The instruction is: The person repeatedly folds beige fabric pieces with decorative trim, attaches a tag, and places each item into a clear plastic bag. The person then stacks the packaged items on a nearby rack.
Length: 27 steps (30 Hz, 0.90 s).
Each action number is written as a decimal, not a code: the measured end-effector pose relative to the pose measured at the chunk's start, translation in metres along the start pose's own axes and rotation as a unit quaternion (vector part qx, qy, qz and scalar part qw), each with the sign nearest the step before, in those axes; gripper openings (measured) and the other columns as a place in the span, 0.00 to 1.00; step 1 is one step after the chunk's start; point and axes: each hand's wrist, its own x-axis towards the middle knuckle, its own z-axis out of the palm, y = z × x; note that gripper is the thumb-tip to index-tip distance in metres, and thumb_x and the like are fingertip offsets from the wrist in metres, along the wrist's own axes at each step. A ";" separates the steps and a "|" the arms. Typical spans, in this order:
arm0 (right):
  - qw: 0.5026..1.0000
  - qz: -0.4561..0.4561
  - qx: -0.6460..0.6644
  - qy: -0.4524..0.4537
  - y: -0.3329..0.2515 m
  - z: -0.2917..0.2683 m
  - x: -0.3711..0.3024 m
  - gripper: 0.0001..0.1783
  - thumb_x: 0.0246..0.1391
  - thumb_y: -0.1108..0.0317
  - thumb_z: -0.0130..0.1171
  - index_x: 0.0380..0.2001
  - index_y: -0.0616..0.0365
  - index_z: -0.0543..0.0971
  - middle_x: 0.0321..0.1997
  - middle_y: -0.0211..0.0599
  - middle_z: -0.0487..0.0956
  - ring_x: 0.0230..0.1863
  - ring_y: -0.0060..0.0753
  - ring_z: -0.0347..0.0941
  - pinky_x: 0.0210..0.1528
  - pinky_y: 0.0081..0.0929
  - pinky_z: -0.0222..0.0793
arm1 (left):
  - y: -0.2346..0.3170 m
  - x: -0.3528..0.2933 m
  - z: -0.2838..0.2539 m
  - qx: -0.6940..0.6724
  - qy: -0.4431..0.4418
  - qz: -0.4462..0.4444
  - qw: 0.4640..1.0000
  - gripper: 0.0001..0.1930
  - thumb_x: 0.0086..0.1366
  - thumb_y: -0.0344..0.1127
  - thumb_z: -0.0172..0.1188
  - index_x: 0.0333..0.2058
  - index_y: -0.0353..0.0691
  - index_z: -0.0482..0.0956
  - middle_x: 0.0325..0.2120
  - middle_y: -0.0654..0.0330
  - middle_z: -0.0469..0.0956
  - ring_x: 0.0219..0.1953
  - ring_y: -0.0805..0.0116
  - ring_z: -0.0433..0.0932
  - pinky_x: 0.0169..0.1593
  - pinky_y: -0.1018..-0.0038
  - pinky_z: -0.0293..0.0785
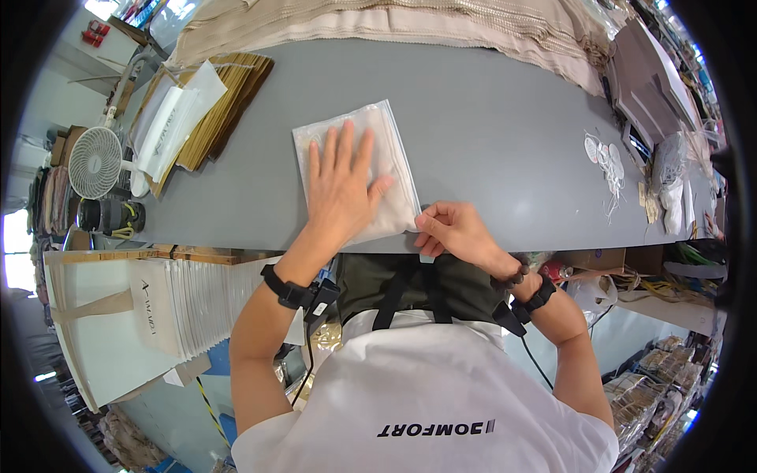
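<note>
From my remote seat I have the left hand [341,185] spread flat on the bag [390,154], a clear one with pale contents, while the right hand [453,232] pinches its near right corner. The bag lies slightly turned at the near edge of the desk [505,142]. I see beige cloth [378,24] along the far side, tags [607,162] well to the right.

Item: we see one clear plastic packet [400,191], roughly rectangular | contents: pale beige fabric [385,146], lying flat inside | surface: we note glossy, lightly wrinkled film | pose: flat, its top tilted toward frame left | place: slightly above and left of frame centre
</note>
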 end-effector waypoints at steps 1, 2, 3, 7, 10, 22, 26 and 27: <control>1.000 -0.013 0.000 -0.012 0.002 0.000 0.002 0.15 0.70 0.63 0.59 0.39 0.67 0.82 0.30 0.40 0.86 0.27 0.27 0.84 0.29 0.24 0.80 | -0.001 -0.004 0.007 -0.031 0.020 0.018 0.999 0.34 0.73 0.54 0.57 0.73 0.50 0.65 0.73 0.39 0.58 0.74 0.37 0.57 0.75 0.43 0.48; 1.000 -0.013 -0.009 -0.019 0.002 0.001 0.004 0.15 0.69 0.63 0.59 0.38 0.67 0.82 0.29 0.40 0.86 0.26 0.27 0.83 0.28 0.24 0.80 | -0.002 -0.008 0.013 -0.044 0.002 0.023 0.999 0.35 0.74 0.56 0.55 0.75 0.50 0.62 0.75 0.39 0.55 0.76 0.37 0.53 0.76 0.42 0.42; 0.999 -0.018 -0.018 -0.031 0.002 0.002 0.006 0.15 0.69 0.63 0.59 0.38 0.67 0.82 0.28 0.40 0.86 0.26 0.27 0.83 0.27 0.24 0.80 | -0.004 -0.010 0.018 -0.063 0.018 0.035 0.997 0.37 0.75 0.58 0.53 0.76 0.51 0.58 0.76 0.39 0.52 0.78 0.37 0.49 0.77 0.41 0.36; 0.997 -0.040 -0.058 -0.009 -0.006 0.003 0.009 0.15 0.68 0.64 0.59 0.36 0.68 0.82 0.26 0.40 0.85 0.24 0.26 0.83 0.26 0.24 0.79 | -0.019 0.007 0.022 -0.087 -0.062 0.041 0.993 0.36 0.75 0.54 0.54 0.75 0.45 0.60 0.76 0.40 0.54 0.78 0.41 0.51 0.78 0.45 0.40; 0.999 -0.017 -0.043 -0.023 -0.006 0.003 0.006 0.15 0.69 0.63 0.59 0.37 0.68 0.82 0.26 0.39 0.85 0.24 0.26 0.82 0.26 0.23 0.79 | -0.022 0.001 0.006 -0.301 0.012 0.003 0.954 0.29 0.73 0.47 0.60 0.68 0.41 0.72 0.69 0.42 0.68 0.73 0.46 0.63 0.76 0.49 0.52; 0.972 0.005 -0.089 -0.217 0.034 0.059 -0.047 0.17 0.70 0.60 0.61 0.36 0.65 0.84 0.26 0.34 0.84 0.24 0.21 0.78 0.28 0.25 0.74 | 0.045 -0.176 -0.009 -0.776 0.015 -0.411 0.479 0.23 0.77 0.47 0.59 0.51 0.27 0.79 0.43 0.51 0.85 0.43 0.65 0.86 0.47 0.70 0.83; 0.946 -0.180 -0.215 -0.164 0.028 0.053 -0.051 0.13 0.67 0.62 0.63 0.38 0.63 0.85 0.23 0.42 0.82 0.21 0.36 0.77 0.27 0.30 0.72 | 0.028 -0.150 -0.046 -0.683 0.138 -0.485 0.529 0.17 0.70 0.38 0.66 0.49 0.30 0.79 0.46 0.54 0.84 0.42 0.71 0.83 0.49 0.71 0.80; 0.945 -0.202 -0.215 -0.142 0.026 0.050 -0.052 0.12 0.67 0.62 0.63 0.38 0.62 0.85 0.23 0.43 0.82 0.21 0.38 0.77 0.27 0.31 0.71 | 0.017 -0.147 -0.063 -0.684 0.155 -0.422 0.574 0.18 0.72 0.38 0.66 0.51 0.29 0.79 0.47 0.56 0.84 0.43 0.72 0.83 0.46 0.74 0.80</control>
